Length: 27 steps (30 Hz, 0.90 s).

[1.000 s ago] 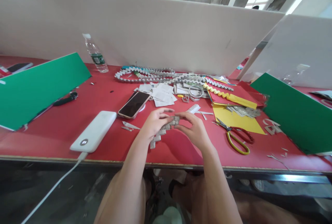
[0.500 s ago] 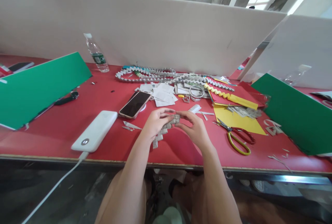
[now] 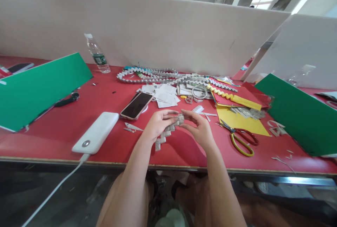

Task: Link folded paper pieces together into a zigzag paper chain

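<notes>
A short zigzag chain of folded paper (image 3: 166, 134), grey like newsprint, is held up between my two hands over the front of the red table. My left hand (image 3: 159, 123) pinches it near its upper end, with the lower links hanging free below the palm. On the other side my right hand (image 3: 197, 124) has its thumb and fingertips closed on the top link. The exact contact of the fingertips is partly hidden by the fingers. Paper scraps (image 3: 133, 126) lie to the left of the hands, and a folded white strip (image 3: 198, 109) lies just beyond the right hand.
A phone (image 3: 137, 105) and a white power bank (image 3: 96, 133) with a cable lie left. Scissors (image 3: 238, 137) rest at right beside yellow paper (image 3: 254, 123). Longer zigzag chains (image 3: 147, 76) and white paper pieces (image 3: 166, 95) lie behind. Green boards (image 3: 297, 111) and a bottle (image 3: 98, 55) flank the area.
Both hands stay in nearly the same place. The top end of the paper chain has tilted slightly, and the right hand has shifted a little to the right.
</notes>
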Tool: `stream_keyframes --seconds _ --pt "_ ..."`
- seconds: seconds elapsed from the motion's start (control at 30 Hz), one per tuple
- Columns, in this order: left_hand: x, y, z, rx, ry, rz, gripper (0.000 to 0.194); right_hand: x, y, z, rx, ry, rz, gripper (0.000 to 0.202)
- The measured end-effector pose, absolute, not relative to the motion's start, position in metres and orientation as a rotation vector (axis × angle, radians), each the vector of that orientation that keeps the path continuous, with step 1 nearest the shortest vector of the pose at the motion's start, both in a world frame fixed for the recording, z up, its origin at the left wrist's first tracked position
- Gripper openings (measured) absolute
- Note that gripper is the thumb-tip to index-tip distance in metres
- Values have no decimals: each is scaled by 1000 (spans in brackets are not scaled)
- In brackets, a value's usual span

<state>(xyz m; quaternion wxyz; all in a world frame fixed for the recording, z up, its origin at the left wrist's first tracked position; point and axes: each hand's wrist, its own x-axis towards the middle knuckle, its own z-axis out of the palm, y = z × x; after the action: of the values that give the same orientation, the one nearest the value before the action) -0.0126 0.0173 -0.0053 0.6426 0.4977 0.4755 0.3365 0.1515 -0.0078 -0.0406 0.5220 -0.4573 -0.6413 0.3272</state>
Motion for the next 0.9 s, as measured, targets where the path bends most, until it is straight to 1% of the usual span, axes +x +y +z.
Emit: stream_keyframes --seconds 0.2,0.37,0.5,0.63,0.9 --pt "-14 16 -5 1162 1055 741 46 154 -4 -45 -1046 -1495 800 41" --pt "-16 17 -7 1186 1013 707 48 154 -4 -42 -1104 -1509 672 37" --pt "-11 16 -7 1145 1025 775 45 151 -5 -38 -1153 -1502 511 26" --pt "-3 16 -10 1090 1038 895 40 147 -5 -35 -1148 -1492 473 15" --pt "-2 15 -10 1095 1032 885 42 148 -7 -35 -1165 -1543 410 9"
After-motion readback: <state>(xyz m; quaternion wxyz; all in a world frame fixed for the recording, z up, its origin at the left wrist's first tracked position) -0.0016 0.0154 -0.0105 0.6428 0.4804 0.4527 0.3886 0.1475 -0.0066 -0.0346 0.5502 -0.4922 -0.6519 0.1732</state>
